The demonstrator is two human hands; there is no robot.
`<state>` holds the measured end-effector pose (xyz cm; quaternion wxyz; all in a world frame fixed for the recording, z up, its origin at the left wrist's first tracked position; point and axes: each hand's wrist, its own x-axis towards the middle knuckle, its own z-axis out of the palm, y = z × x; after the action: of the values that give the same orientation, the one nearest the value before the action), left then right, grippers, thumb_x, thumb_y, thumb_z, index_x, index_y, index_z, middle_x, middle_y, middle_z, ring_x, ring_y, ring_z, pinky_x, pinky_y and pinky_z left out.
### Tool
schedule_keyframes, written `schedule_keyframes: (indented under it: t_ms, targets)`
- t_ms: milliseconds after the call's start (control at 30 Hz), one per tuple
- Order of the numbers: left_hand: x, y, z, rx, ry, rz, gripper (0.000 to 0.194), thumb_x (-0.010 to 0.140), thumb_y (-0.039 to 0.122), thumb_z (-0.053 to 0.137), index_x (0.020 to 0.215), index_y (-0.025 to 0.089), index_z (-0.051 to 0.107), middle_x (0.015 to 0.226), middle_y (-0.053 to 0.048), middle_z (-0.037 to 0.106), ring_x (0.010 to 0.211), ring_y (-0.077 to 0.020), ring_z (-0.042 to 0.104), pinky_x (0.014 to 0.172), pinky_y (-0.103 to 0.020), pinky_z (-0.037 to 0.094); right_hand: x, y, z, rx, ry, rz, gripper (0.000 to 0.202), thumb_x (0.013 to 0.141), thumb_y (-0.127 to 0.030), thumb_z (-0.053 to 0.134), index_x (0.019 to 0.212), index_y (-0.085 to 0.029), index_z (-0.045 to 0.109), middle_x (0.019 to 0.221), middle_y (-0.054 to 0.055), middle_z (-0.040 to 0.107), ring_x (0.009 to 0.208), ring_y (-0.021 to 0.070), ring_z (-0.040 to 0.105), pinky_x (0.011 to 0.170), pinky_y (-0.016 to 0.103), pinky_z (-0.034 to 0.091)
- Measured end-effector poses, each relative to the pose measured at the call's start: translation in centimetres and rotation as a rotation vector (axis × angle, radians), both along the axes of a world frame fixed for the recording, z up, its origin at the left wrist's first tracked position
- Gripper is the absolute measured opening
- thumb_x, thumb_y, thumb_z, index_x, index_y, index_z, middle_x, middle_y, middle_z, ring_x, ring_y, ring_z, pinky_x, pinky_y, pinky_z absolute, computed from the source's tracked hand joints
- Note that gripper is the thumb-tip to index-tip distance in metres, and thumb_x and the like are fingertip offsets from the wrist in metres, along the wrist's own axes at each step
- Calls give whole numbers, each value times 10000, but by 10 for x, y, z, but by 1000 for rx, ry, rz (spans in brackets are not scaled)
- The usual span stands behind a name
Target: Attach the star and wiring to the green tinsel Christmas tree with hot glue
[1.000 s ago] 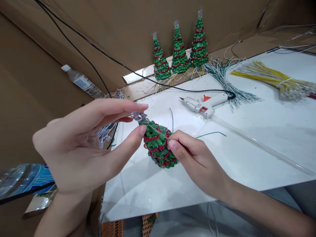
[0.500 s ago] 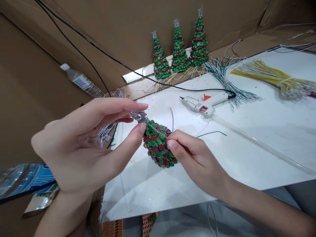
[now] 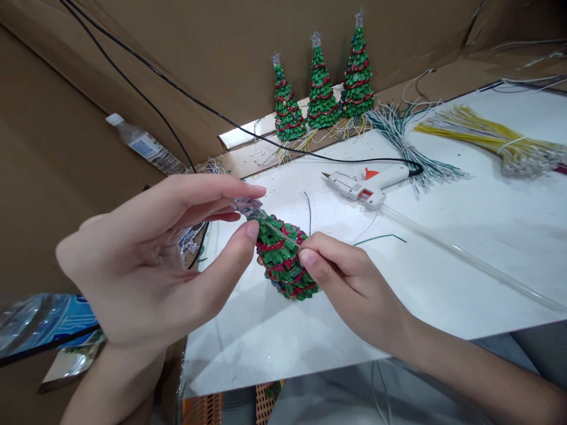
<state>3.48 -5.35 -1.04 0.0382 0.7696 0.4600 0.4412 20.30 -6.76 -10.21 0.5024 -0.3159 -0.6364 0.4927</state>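
Star and tree between two bare hands; clock directions are read from the tree's middle. The tree (image 3: 287, 265) is at the centre, over the worktop (image 3: 266, 348), its tip tilted toward 10 to 11 o'clock; whether its base bears on the worktop cannot be told. Left hand (image 3: 150, 254), at 9 o'clock: the grip pinches the clear star (image 3: 248, 206) at the tip between thumb and fingertips, probably to steady it while leaving its lower side exposed. Right hand (image 3: 349, 280), toward 4 o'clock: the grip is closed on a thin rod (image 3: 282, 233), which slants across the tree to the star's base. The short hold near the rod's end would suit fine control; contact at its far tip is too small to confirm.

At 2 o'clock the glue gun (image 3: 348, 186) lies on its side, nozzle facing 10 o'clock, seemingly parked within reach yet clear of the fingers; its glue stick (image 3: 469, 260) trails toward 4 o'clock. Farther out at 2 o'clock, green wires (image 3: 398, 139) and yellow wires (image 3: 478, 136) are gathered in bundles, presumably for tidiness. Three starred trees (image 3: 322, 97) stand from 12 to 1 o'clock by the cardboard wall (image 3: 199, 47), apparently set aside from the working area.
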Motion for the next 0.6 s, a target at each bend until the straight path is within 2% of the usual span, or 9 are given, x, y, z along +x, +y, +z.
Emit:
schedule_keyframes:
  t_ms: [600]
  targets:
    - [1,0,0,33,-6,-9,336,622,123,747,939,231,729,893,-12,728,751,-219,697,681,-325,642,0,1,2,27,-17,10,309,970,-296,397,684,-188,349,656,-46,368,613,69,350,581,233,307]
